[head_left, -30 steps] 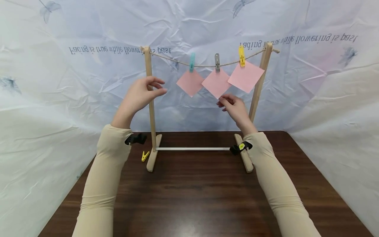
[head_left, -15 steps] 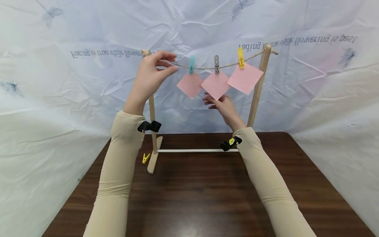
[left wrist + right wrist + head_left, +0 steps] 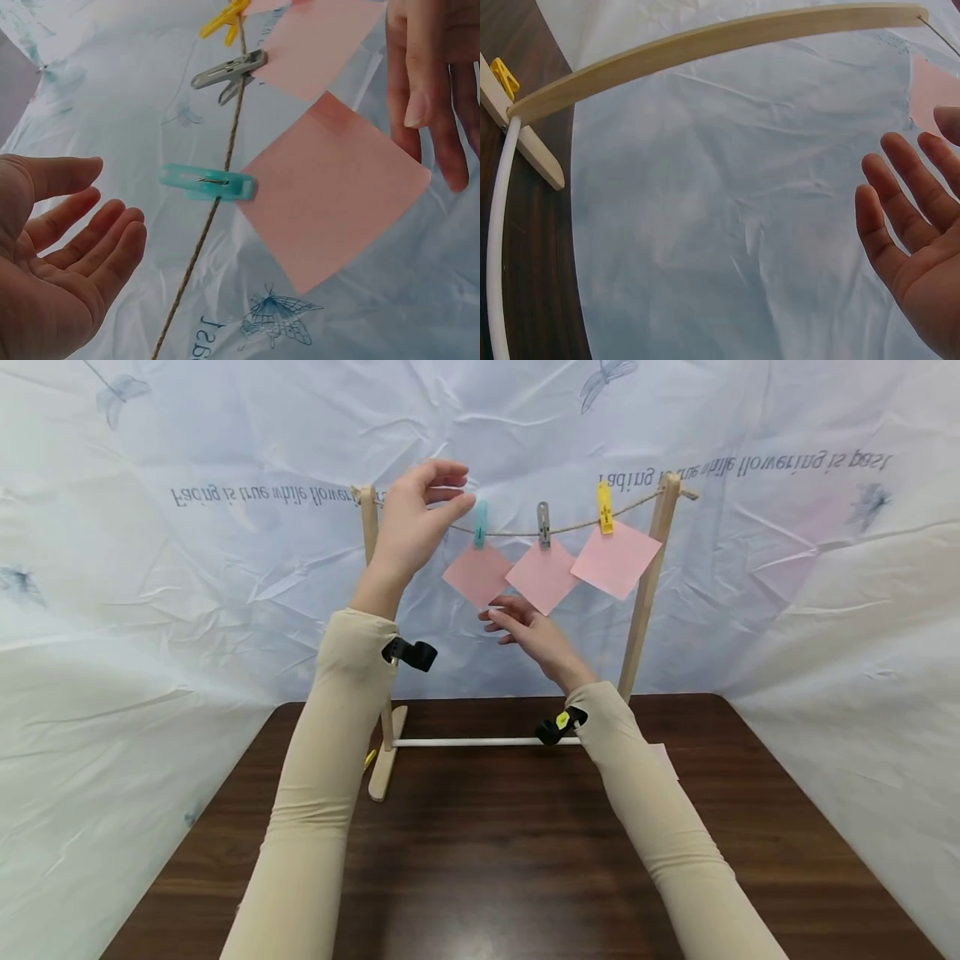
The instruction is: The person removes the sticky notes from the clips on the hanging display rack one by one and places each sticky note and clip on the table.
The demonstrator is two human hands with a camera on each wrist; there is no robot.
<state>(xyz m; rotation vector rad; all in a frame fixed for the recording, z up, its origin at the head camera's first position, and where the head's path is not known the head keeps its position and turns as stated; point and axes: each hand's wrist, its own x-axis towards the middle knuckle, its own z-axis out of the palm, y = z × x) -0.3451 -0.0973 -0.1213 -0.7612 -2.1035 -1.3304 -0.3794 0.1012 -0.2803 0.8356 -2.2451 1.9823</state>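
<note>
Your left hand [image 3: 412, 527] is unoccupied, thumb and fingers parted beside the teal peg [image 3: 480, 525]. Your right hand [image 3: 538, 639] spreads loosely near the leftmost pink paper [image 3: 477, 578]; I cannot tell whether it touches. Three papers hang from one rope [image 3: 235, 124] by three pegs: teal, grey [image 3: 543, 525], yellow [image 3: 604, 508]. A fourth peg [image 3: 505, 78], also yellow, lies on the bench [image 3: 480, 860].

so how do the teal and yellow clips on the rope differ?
Colour: the teal clip is translucent; the yellow clip looks opaque.
Place: the teal clip is beside the left hand; the yellow clip is near the far post.
Height: in the head view, the yellow clip sits higher than the teal clip.
Shared: both clamp the rope, each holding a pink sheet.
</note>
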